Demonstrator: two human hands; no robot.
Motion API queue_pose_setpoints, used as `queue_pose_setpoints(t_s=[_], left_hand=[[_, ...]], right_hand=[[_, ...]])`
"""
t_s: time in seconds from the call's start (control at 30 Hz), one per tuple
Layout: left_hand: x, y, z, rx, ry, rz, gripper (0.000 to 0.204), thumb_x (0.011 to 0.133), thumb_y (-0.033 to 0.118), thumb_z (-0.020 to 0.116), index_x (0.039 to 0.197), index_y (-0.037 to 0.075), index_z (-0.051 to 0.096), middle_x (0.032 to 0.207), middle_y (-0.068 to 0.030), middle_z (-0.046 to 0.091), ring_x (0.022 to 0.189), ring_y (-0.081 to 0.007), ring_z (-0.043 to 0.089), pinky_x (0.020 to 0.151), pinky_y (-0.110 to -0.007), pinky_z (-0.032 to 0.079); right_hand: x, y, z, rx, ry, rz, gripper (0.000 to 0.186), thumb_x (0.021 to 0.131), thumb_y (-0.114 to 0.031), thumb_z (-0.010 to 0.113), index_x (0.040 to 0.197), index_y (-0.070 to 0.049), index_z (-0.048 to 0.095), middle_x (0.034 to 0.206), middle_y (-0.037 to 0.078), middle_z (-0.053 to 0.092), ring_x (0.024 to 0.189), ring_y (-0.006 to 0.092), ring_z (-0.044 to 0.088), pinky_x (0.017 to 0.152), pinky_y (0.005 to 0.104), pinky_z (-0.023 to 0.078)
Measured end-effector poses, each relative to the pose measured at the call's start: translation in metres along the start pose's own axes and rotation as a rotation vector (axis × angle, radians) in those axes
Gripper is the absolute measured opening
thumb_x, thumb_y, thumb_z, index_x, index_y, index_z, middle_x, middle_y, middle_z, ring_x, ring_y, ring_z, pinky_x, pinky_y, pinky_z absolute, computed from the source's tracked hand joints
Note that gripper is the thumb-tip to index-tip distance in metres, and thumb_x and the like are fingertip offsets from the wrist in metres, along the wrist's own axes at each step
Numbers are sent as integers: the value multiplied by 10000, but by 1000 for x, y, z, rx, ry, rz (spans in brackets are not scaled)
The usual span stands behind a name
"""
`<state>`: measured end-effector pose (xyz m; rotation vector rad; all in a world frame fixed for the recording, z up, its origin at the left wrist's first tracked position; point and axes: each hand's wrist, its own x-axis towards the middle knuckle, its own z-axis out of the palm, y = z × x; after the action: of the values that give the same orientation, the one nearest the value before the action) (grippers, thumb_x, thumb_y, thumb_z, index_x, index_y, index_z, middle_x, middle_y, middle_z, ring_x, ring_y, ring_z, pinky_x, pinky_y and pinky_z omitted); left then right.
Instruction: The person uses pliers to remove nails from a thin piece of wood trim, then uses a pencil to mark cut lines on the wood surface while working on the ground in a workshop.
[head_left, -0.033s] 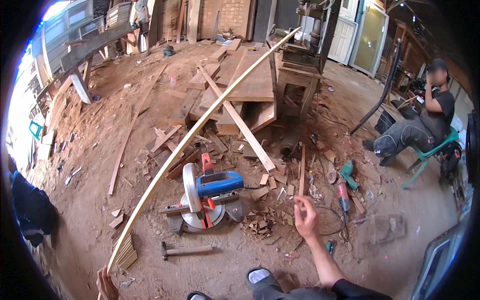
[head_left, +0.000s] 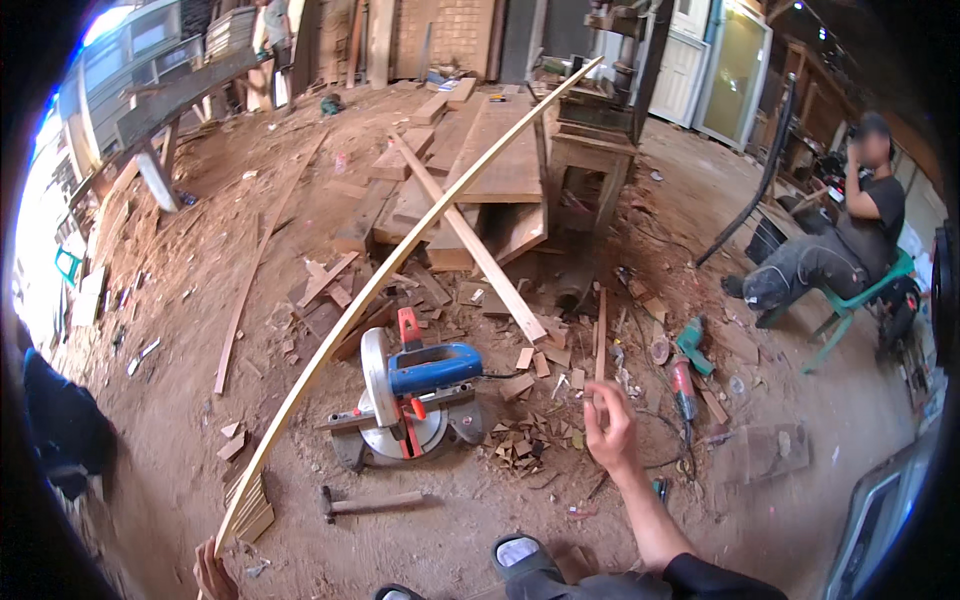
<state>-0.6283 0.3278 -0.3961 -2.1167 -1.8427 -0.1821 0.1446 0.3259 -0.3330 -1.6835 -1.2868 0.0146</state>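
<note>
Strip [head_left: 398, 252] in left hand [head_left: 213, 575] (lower end unseen)

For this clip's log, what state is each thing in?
Left hand: closed on the long wood strip
Long wood strip: slanting, unbroken where visible
Right hand: partly curled
Miter saw: upright, unheld; running or not, unclear
Hammer: lying flat, unheld
Green drill: lying down, unheld
Red power tool: lying down, unheld
Green chair: upright, occupied by a person

Workshop: mitre saw [head_left: 425, 372], stacked boards [head_left: 510, 175]
</note>
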Motion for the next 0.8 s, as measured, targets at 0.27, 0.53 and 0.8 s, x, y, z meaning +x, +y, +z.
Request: queue_pose_setpoints(t_s=[0.27,0.53,0.8], left_hand=[[16,62,-63,-287,216,237,337,882,21,635,1218,39,633,949,-173,657,825,-342,637,652,-410,475],[102,93,-89,-467,88,586,331,902,132,658,1221,70,593,1061,-86,680,820,-243,688,607,-357,546],[83,105,-102,-456,-32,568,210,950,168,607,1141,85,582,947,-48,665,784,-209,680,574,-326,554]], right_hand=[[139,-105,7,-560,72,-1073,651,840,-364,752,1384,-125,485,1451,146,480,1395,349,388,1170,546,288],[165,-74,-28,-652,-408,-1043,277,978,-66,458,1222,11,562,1187,194,561,1190,389,535,1125,601,347],[125,1,-14,-541,-524,-817,215,913,33,503,1126,28,529,1137,232,556,1067,438,545,939,503,429]])
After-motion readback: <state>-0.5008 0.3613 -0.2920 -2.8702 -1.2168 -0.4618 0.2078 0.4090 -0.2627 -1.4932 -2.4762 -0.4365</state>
